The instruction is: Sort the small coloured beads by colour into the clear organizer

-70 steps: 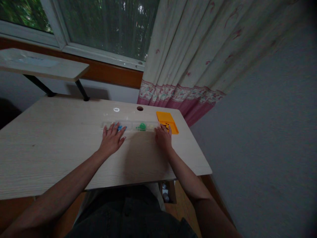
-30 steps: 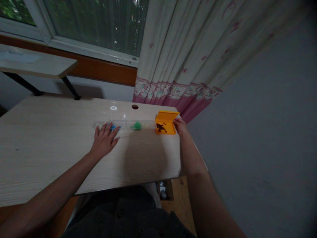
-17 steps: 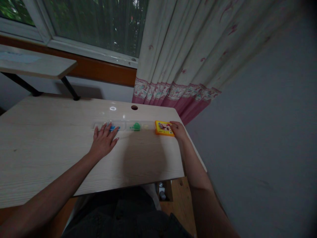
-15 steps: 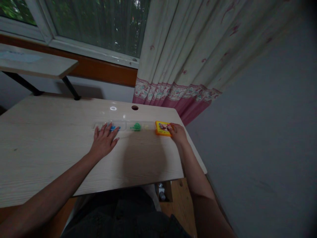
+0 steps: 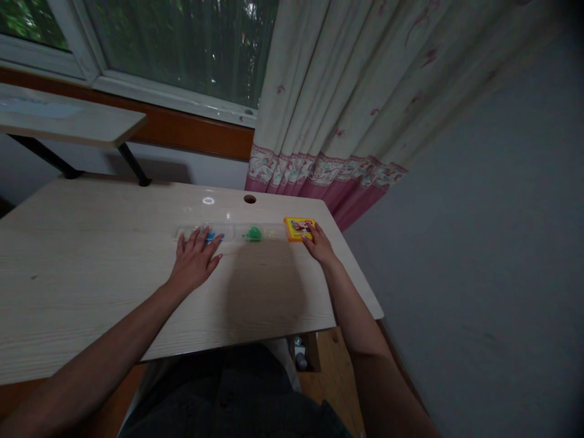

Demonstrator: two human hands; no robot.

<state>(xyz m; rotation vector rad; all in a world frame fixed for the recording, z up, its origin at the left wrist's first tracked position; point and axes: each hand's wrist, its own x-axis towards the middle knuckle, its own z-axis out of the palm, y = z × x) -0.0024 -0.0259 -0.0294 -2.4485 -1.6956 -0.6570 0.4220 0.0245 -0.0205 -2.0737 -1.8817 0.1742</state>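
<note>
A row of clear plastic containers lies along the far part of the desk. My left hand (image 5: pixel 195 263) rests with spread fingers on the leftmost clear container (image 5: pixel 230 231), which has blue pieces (image 5: pixel 215 236) in it partly hidden by my fingers. Right of it, a clump of green pieces (image 5: pixel 253 234) and a few pale yellowish bits (image 5: pixel 272 234) show in clear compartments. At the row's right end lies a flat yellow box (image 5: pixel 297 229) with an orange rim and a printed picture. My right hand (image 5: pixel 321 246) grips its right side, thumb at the near edge.
The pale wooden desk (image 5: pixel 182 328) has a round cable hole (image 5: pixel 249 199) near its back edge. A raised shelf (image 5: pixel 104 128) on black legs stands at the back left. Behind hangs a curtain (image 5: pixel 310 121), with a wall (image 5: pixel 456 243) to the right.
The yellow box has shifted slightly back and to the left, straighter in line with the clear containers. My right hand moved left with it, its thumb now at the near edge. My left hand keeps its place.
</note>
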